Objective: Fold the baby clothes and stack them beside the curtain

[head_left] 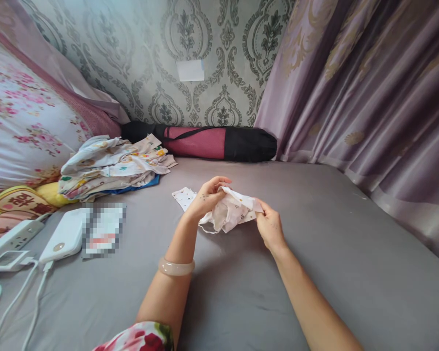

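White printed cloth (237, 215) is held over the grey sheet (314, 278), its upper edge clamped in the grip of left hand (208, 197) and right hand (271, 226). Clothes (111, 165) are noted piled farther left.

Bed (332, 219), plain grey sheet, a few shallow creases. Far edge: long pink-and-black bag (195, 141), lying lengthwise. Far left: loose heap of printed clothes (113, 158); yellow cushion (14, 209) just beside it. Nearer left: power strip (18, 236), white power bank (66, 234), white cables (38, 302), pixelated packet (104, 231) against the power bank. Mid-bed: white printed cloth (183, 197), partly hidden.
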`<action>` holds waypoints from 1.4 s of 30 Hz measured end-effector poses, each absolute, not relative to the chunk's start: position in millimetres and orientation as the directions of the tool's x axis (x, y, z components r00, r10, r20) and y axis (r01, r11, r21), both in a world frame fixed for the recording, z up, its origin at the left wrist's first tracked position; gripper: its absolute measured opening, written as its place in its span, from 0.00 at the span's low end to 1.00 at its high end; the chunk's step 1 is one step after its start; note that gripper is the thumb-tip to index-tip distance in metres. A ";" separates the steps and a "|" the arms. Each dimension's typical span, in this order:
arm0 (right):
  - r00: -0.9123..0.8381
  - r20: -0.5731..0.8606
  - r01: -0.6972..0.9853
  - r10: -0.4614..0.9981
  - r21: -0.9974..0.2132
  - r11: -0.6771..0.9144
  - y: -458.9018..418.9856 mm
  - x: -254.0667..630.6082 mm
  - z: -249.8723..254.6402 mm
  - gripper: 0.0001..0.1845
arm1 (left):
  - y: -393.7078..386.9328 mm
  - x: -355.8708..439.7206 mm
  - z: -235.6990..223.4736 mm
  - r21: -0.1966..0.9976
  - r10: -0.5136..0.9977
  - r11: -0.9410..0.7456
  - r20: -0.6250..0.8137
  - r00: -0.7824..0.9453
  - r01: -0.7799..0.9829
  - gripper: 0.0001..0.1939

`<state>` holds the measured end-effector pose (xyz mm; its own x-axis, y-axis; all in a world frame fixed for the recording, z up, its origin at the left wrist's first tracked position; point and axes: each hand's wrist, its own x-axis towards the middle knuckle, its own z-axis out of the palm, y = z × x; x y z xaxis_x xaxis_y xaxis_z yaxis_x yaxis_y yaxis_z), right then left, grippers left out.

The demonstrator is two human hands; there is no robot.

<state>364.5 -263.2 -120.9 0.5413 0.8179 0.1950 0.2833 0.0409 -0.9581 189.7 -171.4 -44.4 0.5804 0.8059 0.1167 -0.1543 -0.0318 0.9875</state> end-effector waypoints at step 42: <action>0.159 0.346 0.687 0.925 -0.711 0.148 -282.8 371.3 -77.0 0.13 | -180.9 214.0 -68.2 0.976 0.732 0.095 -0.201 0.652 0.194 0.16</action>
<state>371.3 -282.8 -77.0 0.1592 0.9246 0.3461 0.6874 0.1478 -0.7111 214.0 -180.9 -68.2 0.6516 0.7315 -0.2007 0.1936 0.0954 0.9764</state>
